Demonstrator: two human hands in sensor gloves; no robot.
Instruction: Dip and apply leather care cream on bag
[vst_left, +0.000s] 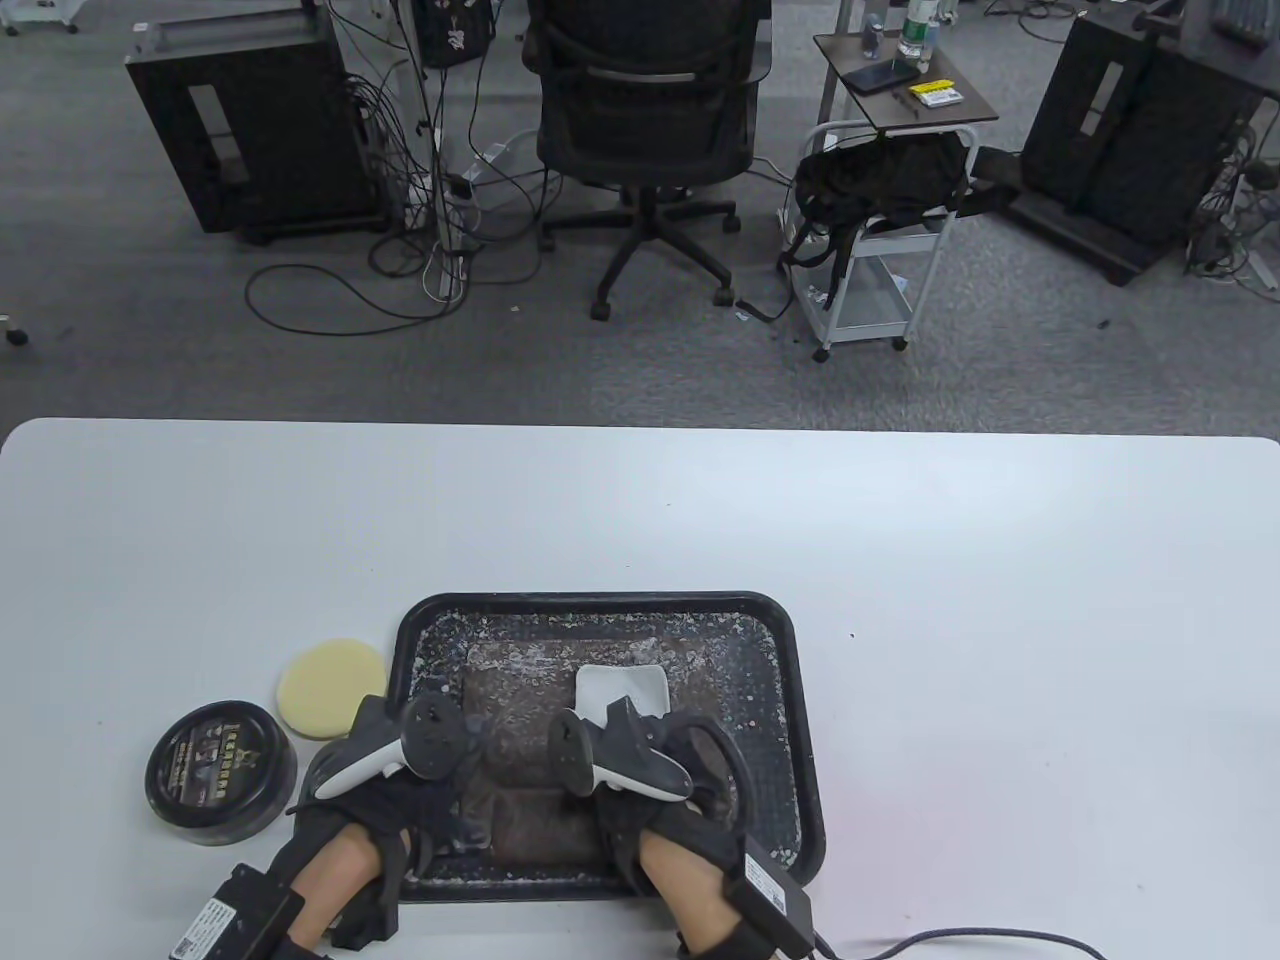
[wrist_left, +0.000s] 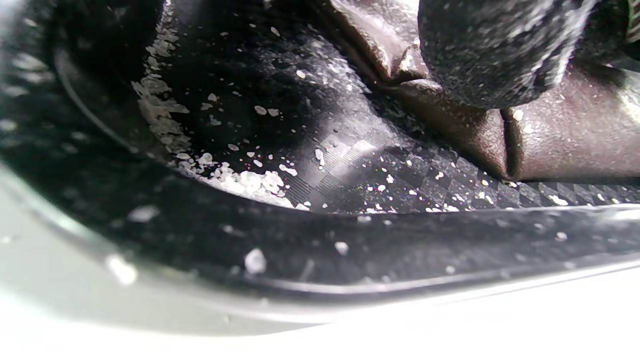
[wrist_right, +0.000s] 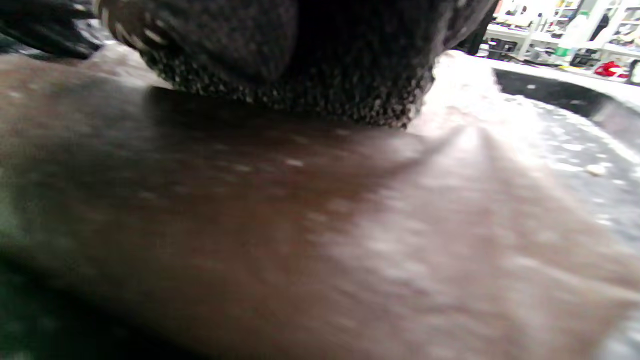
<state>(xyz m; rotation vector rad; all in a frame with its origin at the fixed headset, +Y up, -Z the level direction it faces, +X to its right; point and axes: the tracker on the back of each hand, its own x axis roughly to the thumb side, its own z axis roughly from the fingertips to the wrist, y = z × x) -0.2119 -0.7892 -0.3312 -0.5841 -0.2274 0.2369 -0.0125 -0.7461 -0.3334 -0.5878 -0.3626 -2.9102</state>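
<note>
At the lower left of the table view, a round black cream tin (vst_left: 221, 773) sits closed on the white worktop (vst_left: 1000, 620). Just to its upper right lies a pale yellow sponge pad (vst_left: 331, 688). Right of these, a black tray (vst_left: 790, 690), flecked with white, holds a brown leather bag (vst_left: 520, 770) lying flat. The left hand (vst_left: 405, 775) rests on the bag's left edge; its grip cannot be told. In the left wrist view a gloved fingertip (wrist_left: 492, 50) presses the bag's corner. The right hand (vst_left: 640, 770) covers the bag's right side, a white cloth (vst_left: 622, 690) showing just above it; whether it holds the cloth is unclear.
</note>
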